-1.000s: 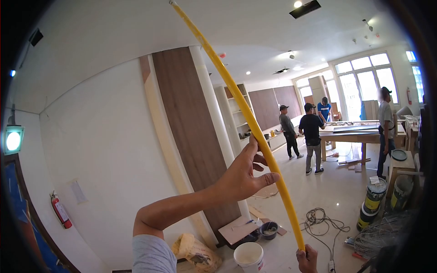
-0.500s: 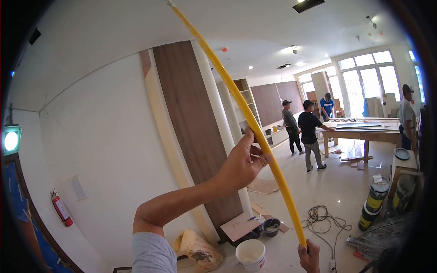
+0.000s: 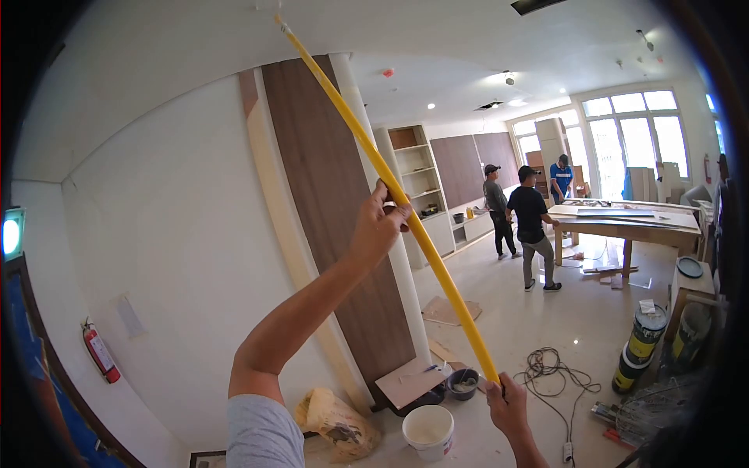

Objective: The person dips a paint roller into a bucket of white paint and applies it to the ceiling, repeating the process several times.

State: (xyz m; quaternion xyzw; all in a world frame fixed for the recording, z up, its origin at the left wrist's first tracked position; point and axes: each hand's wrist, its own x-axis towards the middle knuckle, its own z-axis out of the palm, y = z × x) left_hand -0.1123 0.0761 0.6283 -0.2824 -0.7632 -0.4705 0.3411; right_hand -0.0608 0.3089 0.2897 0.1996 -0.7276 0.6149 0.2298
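A long yellow pole (image 3: 437, 261) slants from the lower right up to the ceiling at the upper left. My left hand (image 3: 382, 222) grips it around its middle, with the arm raised. Lower down, my right hand (image 3: 507, 399) is closed around the pole's bottom end. The pole's thin top end is close to the white ceiling (image 3: 195, 54); whether it touches cannot be made out.
Below stand a white bucket (image 3: 429, 431), a dark basin (image 3: 463, 384) and a sack (image 3: 339, 425). A cable (image 3: 558, 374) lies on the floor. Stacked pails (image 3: 644, 335) are at the right. Several people are around a wooden table (image 3: 624, 226). A fire extinguisher (image 3: 100, 351) hangs left.
Both hands have moved up and left with the pole, and its top end now shows lower in the view. A person who stood at the table's right side is no longer in view.
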